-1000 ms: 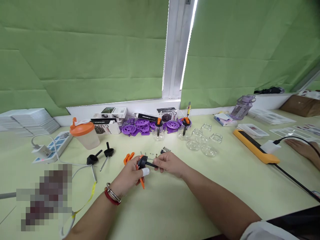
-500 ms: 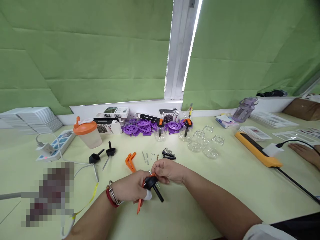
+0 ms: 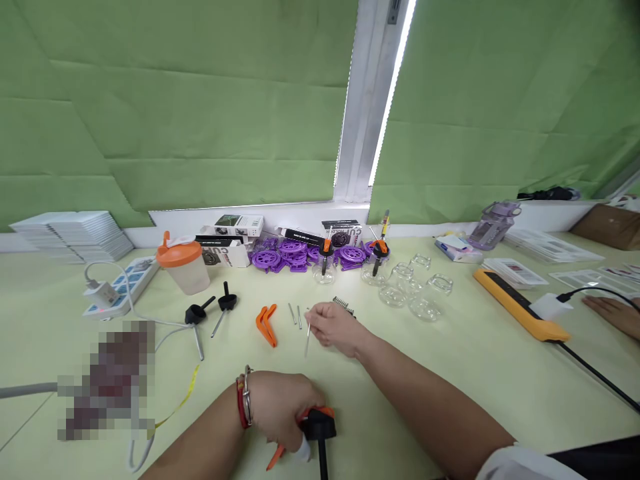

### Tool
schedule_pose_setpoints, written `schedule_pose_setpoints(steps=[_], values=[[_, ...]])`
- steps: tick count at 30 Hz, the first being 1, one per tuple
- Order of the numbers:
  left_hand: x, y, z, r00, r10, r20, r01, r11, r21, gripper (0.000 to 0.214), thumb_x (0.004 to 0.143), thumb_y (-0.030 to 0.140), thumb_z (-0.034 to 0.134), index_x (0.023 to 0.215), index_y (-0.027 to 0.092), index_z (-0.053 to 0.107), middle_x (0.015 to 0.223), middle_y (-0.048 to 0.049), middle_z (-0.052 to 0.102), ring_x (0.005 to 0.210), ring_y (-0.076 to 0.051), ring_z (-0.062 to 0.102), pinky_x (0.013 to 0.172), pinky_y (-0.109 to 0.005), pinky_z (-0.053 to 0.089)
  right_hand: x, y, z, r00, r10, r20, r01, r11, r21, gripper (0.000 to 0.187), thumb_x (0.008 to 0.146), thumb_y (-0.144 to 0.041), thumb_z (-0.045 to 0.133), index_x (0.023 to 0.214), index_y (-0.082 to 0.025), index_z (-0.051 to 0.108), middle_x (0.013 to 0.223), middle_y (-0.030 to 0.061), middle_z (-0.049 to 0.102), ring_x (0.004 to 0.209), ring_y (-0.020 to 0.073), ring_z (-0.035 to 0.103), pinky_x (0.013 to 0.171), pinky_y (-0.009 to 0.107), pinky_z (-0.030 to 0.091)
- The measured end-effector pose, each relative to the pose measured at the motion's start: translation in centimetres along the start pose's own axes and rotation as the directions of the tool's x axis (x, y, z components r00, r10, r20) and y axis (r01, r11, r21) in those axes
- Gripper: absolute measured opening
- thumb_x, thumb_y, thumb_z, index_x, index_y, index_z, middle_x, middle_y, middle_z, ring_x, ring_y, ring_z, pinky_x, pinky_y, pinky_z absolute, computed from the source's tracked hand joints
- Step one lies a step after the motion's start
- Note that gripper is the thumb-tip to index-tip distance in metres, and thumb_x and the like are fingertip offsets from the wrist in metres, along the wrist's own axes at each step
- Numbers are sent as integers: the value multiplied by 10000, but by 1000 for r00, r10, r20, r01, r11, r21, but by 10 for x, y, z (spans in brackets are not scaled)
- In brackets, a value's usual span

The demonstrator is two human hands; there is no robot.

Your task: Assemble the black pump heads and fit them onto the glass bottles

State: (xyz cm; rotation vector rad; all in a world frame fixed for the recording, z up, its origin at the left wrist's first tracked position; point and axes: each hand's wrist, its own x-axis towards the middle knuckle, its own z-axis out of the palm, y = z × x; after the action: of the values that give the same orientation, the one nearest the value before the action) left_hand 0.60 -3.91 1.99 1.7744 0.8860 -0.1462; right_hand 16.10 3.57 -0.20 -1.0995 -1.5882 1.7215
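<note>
My left hand is low and near me, closed around a black plastic part with an orange lever; a white cot covers one fingertip. My right hand is farther out over the table, pinching a thin metal pin that points down. Close to it lie two loose metal pins, a small spring and a pair of orange levers.
Two black stemmed parts lie left of centre by an orange-lidded cup. Purple wheels, boxes and clear glass cups line the far side. A power strip sits left, a yellow strip right, beside another person's hand.
My left hand has drawn the black-and-orange part down toward me. My right hand has let go of it, moved away to the loose pins and now holds one.
</note>
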Motion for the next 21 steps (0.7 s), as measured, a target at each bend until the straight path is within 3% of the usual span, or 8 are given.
schedule_pose_setpoints(steps=[3,5,9,12,15,18,20,21], values=[[-10,-2,-10,1000,13,-7,-14,992,-127,233,567,229,669,770,215,556,527,65,523,398,-103,466,376,-216,380,19,5,4,928,-350,-126,289,891,-350,159,884,-292,491,766,-193,530,577,-33,531,499,98,469,527,233,374],[-21,-7,-23,992,13,-122,-46,959,-278,312,600,251,670,878,209,535,571,72,538,415,-89,482,395,-198,387,30,12,8,867,-498,11,381,650,-658,130,895,-222,479,812,-179,569,710,22,609,669,139,561,658,262,420],[-37,-22,-47,843,-30,-537,-204,906,-371,355,686,298,644,994,175,519,597,57,543,429,-74,482,384,-166,335,43,26,20,817,-424,391,454,54,-889,160,907,-138,433,902,-137,593,901,108,634,806,195,581,736,312,430],[-36,-36,-56,702,-141,-698,-202,901,-385,333,709,334,632,970,157,526,560,58,523,427,-80,458,377,-179,336,46,31,23,822,-341,456,440,-127,-889,196,895,-82,411,940,-134,594,906,114,623,807,200,579,727,317,438],[-28,-46,-58,618,-229,-752,-158,901,-404,344,681,361,655,923,148,539,574,58,519,406,-69,415,368,-193,340,46,29,20,840,-393,375,411,8,-911,200,897,-92,412,888,-142,606,932,110,616,856,193,575,752,306,438],[-20,-47,-55,585,-256,-770,-110,915,-388,379,667,377,664,947,149,549,608,49,542,407,-74,425,374,-207,361,44,23,20,885,-460,77,347,539,-767,274,959,-217,331,926,-158,596,896,82,624,791,157,584,695,272,442],[-15,-44,-52,583,-235,-778,-99,930,-355,393,675,398,659,962,151,554,589,54,531,409,-83,435,381,-215,378,41,20,23,944,-326,-55,271,858,-438,353,973,-351,279,957,-161,577,791,48,621,631,126,560,574,241,418],[-14,-42,-50,587,-217,-780,-103,936,-337,402,675,409,662,968,155,558,582,58,523,410,-86,439,384,-217,382,39,18,25,968,-247,-52,223,934,-278,373,959,-409,297,934,-161,575,727,26,606,551,111,521,519,228,388]])
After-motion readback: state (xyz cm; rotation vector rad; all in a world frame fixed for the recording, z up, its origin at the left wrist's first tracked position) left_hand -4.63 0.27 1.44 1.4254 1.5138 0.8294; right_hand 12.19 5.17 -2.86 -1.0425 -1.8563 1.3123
